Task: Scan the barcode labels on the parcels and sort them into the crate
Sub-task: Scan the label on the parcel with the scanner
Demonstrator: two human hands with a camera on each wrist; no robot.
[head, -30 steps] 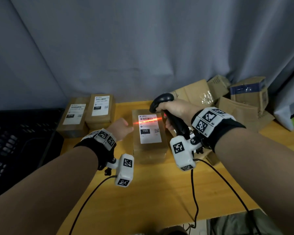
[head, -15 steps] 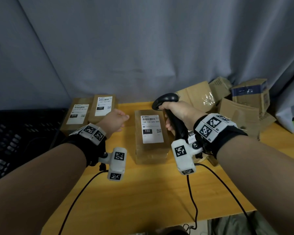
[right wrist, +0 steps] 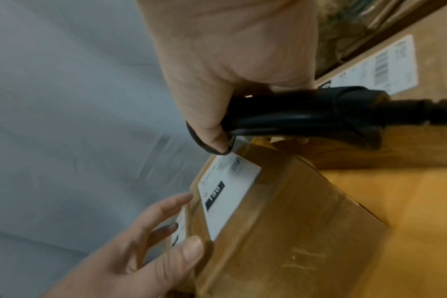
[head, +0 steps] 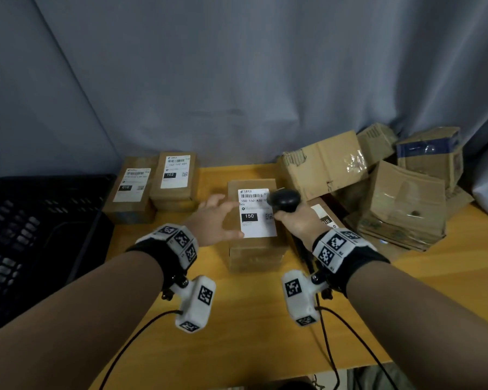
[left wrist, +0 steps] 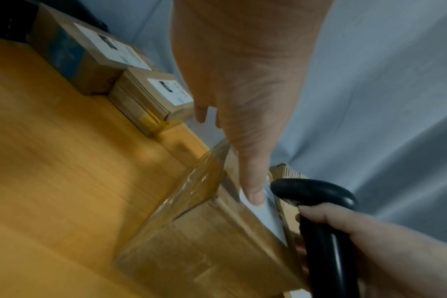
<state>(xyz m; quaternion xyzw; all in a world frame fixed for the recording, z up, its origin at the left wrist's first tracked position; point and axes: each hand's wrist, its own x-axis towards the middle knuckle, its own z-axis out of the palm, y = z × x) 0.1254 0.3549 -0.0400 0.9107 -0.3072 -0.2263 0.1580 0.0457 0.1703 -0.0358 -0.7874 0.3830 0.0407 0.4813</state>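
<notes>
The brown parcel (head: 255, 249) with a white label marked 150 (head: 255, 213) lies mid-table. My left hand (head: 221, 216) rests on its left top edge, fingers straight and spread, the thumb (left wrist: 253, 187) flat on the label. In the right wrist view the left hand's fingers (right wrist: 171, 203) lie along the parcel's (right wrist: 281, 231) far left side. My right hand (head: 296, 223) grips the black scanner (head: 285, 199) by its handle (right wrist: 293, 117), head over the label's right edge. No red beam shows. The black crate (head: 40, 235) stands at the left.
Two labelled parcels, 010 (head: 133, 190) and 102 (head: 175, 175), sit at the back left beside the crate. Another labelled parcel (head: 324, 218) lies behind my right hand. A heap of used cardboard boxes (head: 392, 192) fills the back right. Cables (head: 330, 347) trail over the table's front edge.
The red scan line on the 150 label has gone out. My left hand swung away to the left, then came back onto the parcel. The scanner moved closer over the label.
</notes>
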